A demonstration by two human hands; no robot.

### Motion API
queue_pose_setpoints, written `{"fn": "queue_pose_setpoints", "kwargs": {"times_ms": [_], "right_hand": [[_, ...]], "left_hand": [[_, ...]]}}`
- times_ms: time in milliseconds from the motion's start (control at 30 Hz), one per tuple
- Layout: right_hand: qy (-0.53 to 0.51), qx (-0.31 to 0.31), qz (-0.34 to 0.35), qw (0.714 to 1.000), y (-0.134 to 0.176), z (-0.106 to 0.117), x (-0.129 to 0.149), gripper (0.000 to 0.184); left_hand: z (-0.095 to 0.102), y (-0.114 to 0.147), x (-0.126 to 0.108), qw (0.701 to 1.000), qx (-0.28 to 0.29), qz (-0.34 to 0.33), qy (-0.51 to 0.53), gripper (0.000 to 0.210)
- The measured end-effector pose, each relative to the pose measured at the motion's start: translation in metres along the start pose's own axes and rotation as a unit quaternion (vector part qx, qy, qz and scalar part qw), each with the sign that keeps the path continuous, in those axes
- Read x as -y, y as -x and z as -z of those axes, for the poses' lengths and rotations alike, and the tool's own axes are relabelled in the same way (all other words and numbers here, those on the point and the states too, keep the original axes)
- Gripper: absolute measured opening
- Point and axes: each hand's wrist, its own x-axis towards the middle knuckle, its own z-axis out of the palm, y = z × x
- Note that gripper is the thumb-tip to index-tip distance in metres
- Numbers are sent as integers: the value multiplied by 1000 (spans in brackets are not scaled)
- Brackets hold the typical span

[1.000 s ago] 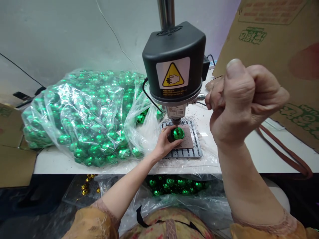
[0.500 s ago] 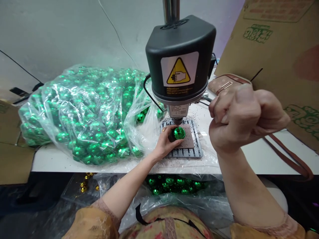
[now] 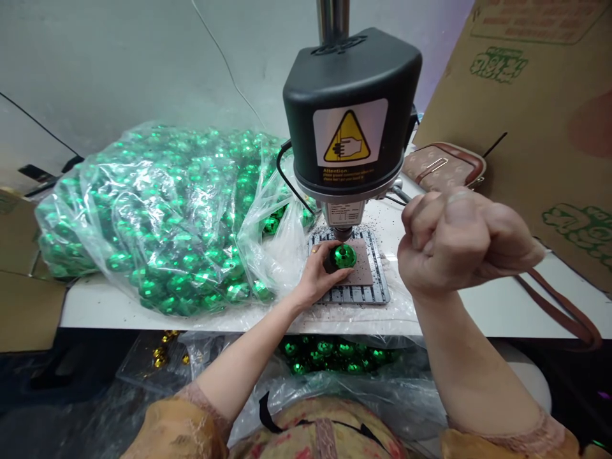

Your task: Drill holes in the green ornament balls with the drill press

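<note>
While the left hand [image 3: 319, 273] gripped a green ball [image 3: 345, 257] from the left, the right hand [image 3: 461, 241] was closed in a fist around the lever [image 3: 400, 192] of the drill [image 3: 349, 76]. From where I stood, the ball sat on a pinkish pad [image 3: 364, 270] over the slotted base [image 3: 381, 290], directly under the chuck [image 3: 343, 234], with the bit [image 3: 342, 245] at its top; whether it had gone in, I couldn't tell. Left of the drill lay a clear bag [image 3: 157, 217] of green balls [image 3: 238, 291].

One green ball [image 3: 348, 258] on one board [image 3: 362, 271], one drill press [image 3: 351, 80], one brown handbag [image 3: 444, 169]
</note>
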Motion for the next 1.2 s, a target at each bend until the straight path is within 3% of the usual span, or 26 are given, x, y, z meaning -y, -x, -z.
{"fn": "queue_pose_setpoints", "kwargs": {"times_ms": [100,233,600,733,833,867,933,1033,1100,1200], "right_hand": [[-64,-55,76,994,2,-4,-3,51],[-74,-46,138,987,0,-7,-5,44],[-88,-14,161,983,8,0,-13,44],[-79,-27,144,986,8,-1,-10,48],[-71,-61,93,991,-8,-12,4,44],[-54,-75,40,995,-16,-17,9,46],[-45,-77,20,996,-32,-24,18,46],[-23,-62,-13,998,-46,-29,25,43],[-15,-57,-15,998,-49,-29,25,42],[-12,-51,11,999,-47,-28,22,42]], "left_hand": [[0,-1,0,1000,1,1,-1,57],[0,-1,0,1000,1,5,-3,56],[0,-1,1,1000,3,0,-6,57],[0,-1,4,1000,-3,-2,-4,58],[-1,-3,2,1000,1,6,0,59],[-1,-3,-1,1000,-2,13,3,58],[-1,0,-9,999,-25,25,0,55],[5,23,-21,993,-102,4,-53,49],[12,55,-24,987,-117,-54,-91,51],[26,117,-13,972,-20,-193,-135,53]]}}
